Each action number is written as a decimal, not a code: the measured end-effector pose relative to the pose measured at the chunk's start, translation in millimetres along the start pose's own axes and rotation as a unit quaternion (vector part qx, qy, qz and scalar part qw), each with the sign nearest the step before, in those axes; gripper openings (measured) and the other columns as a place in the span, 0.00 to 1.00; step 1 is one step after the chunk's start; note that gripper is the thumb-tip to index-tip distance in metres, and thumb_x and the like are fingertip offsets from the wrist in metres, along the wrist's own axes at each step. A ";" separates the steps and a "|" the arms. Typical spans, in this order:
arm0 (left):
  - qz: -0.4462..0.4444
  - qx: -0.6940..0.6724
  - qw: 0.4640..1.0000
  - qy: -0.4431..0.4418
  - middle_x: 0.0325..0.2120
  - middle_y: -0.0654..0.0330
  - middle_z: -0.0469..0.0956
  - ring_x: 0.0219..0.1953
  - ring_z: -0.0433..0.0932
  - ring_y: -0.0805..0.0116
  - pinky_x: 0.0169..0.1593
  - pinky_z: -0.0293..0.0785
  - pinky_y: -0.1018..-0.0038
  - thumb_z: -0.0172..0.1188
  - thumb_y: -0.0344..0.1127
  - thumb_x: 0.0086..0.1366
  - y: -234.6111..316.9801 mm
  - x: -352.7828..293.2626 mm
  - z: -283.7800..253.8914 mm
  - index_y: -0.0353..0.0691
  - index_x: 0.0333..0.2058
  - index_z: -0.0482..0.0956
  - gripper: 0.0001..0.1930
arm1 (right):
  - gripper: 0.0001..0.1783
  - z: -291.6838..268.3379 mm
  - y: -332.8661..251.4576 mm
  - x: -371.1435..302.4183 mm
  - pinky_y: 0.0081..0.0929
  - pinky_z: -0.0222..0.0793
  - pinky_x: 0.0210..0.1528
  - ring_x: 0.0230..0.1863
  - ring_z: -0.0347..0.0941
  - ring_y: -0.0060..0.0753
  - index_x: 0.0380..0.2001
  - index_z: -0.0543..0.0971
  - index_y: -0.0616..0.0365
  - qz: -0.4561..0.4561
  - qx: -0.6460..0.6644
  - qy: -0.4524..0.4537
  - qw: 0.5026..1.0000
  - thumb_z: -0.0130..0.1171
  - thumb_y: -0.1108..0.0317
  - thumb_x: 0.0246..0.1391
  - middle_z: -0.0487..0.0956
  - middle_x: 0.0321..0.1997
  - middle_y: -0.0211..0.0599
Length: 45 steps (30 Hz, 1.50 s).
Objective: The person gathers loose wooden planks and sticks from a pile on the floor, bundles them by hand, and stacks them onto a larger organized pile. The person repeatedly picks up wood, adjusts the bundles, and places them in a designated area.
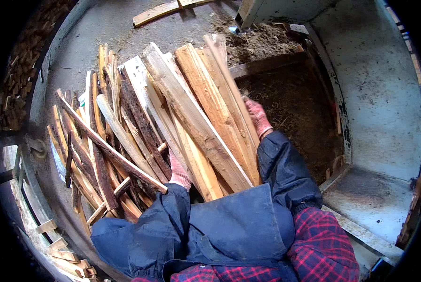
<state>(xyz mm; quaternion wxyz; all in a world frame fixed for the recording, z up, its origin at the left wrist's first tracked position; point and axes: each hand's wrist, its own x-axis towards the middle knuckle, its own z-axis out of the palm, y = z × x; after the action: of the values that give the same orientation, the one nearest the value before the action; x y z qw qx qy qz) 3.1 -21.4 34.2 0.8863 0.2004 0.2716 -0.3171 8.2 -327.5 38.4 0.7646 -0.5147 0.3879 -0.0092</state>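
Note:
A bundle of long, rough-sawn wooden boards (191, 101) lies slanted in front of my lap, between my two hands. My left hand (178, 171), in a pink knitted glove, is closed against the left side of the bundle; its fingertips are hidden behind a board. On the other side, my right hand (258, 116), also gloved and slightly blurred, grips the edge of the outermost narrow board (234, 89). Left of the bundle, a heap of thinner wood strips with dark bark (109, 145) spreads on the floor, close to my left hand.
A pale, dirty metal frame (375, 94) stands on the right around a dark hollow (285, 113). Loose sawdust (262, 44) lies at the back. Another board (156, 13) rests on the far floor. At the left are metal bars (24, 178) and stacked wood (24, 70).

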 end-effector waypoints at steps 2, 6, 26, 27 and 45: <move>-0.014 -0.014 1.000 -0.021 0.47 0.58 0.77 0.47 0.77 0.60 0.51 0.75 0.64 0.48 0.65 0.63 1.1 -2.4 6.7 0.44 0.54 0.72 0.33 | 0.33 13.2 -0.7 -8.7 0.32 0.74 0.45 0.40 0.78 0.32 0.49 0.78 0.59 0.145 0.052 -0.155 0.976 0.56 0.40 0.55 0.81 0.44 0.38; -0.036 -0.019 0.998 -0.038 0.51 0.57 0.75 0.50 0.75 0.58 0.55 0.73 0.62 0.47 0.65 0.64 3.6 -16.3 19.2 0.44 0.57 0.69 0.34 | 0.37 21.2 -18.0 -37.0 0.34 0.74 0.47 0.42 0.78 0.34 0.52 0.76 0.59 0.130 -0.015 -0.144 0.981 0.55 0.36 0.53 0.81 0.45 0.40; -0.036 -0.046 0.997 -0.050 0.62 0.62 0.63 0.63 0.61 0.60 0.67 0.56 0.62 0.35 0.62 0.69 20.5 -46.2 24.0 0.50 0.65 0.57 0.33 | 0.40 53.1 -89.6 -102.6 0.38 0.74 0.49 0.46 0.78 0.37 0.49 0.79 0.55 0.232 0.080 -0.139 0.960 0.59 0.31 0.46 0.81 0.47 0.39; -0.012 -0.026 0.996 -0.080 0.62 0.63 0.63 0.63 0.62 0.60 0.66 0.56 0.63 0.37 0.63 0.68 27.2 -56.5 32.7 0.50 0.65 0.57 0.33 | 0.40 60.8 -108.0 -114.7 0.38 0.74 0.48 0.46 0.77 0.36 0.49 0.79 0.54 0.186 0.060 -0.158 0.968 0.60 0.31 0.44 0.81 0.47 0.37; -0.046 -0.006 0.997 0.060 0.54 0.58 0.73 0.54 0.72 0.57 0.58 0.69 0.60 0.45 0.69 0.62 160.0 -370.0 377.2 0.45 0.59 0.68 0.37 | 0.38 189.4 -461.2 -359.1 0.33 0.72 0.51 0.49 0.75 0.35 0.53 0.75 0.56 0.192 0.041 -0.219 0.956 0.54 0.34 0.52 0.79 0.49 0.36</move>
<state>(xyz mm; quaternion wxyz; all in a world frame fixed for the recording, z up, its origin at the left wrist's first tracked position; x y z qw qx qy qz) 3.1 62.2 579.9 0.8541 0.2012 0.3348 -0.3434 49.0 -248.2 646.3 0.8385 -0.3883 0.3016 0.2348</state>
